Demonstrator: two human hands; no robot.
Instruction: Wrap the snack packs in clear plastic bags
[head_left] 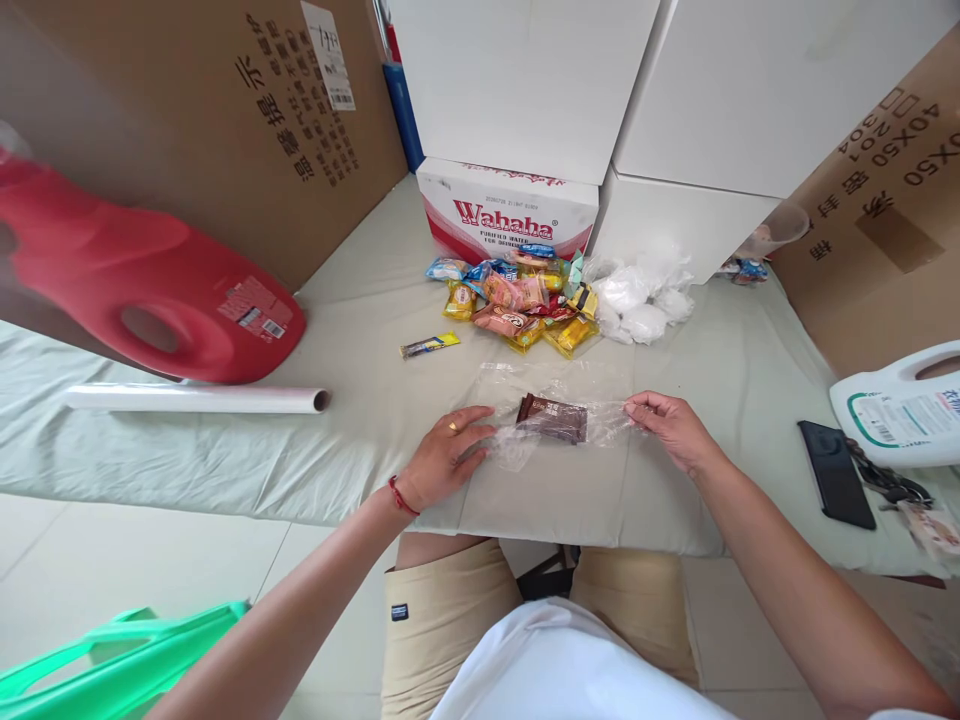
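Note:
A sheet of clear plastic wrap [606, 424] lies on the cloth in front of me. On it rests a snack in a dark brown wrapper [559, 418], with film drawn partly over it. My right hand [667, 425] is closed in a pinch on the right end of the wrap. At the left end, my left hand [450, 452] has its fingers stretched out and apart, touching the crumpled edge of the film. Beyond the wrap sits a pile of packaged snacks [517, 295], and a small yellow and black packet [430, 346] lies apart from it.
White crumpled plastic bundles [637, 300] lie beside the pile, before a Wahaba carton [510, 205]. To the left are a plastic wrap roll [195, 399] and a red jug [172, 275]. A phone [836, 472] and white bottle [907, 405] occupy the right side.

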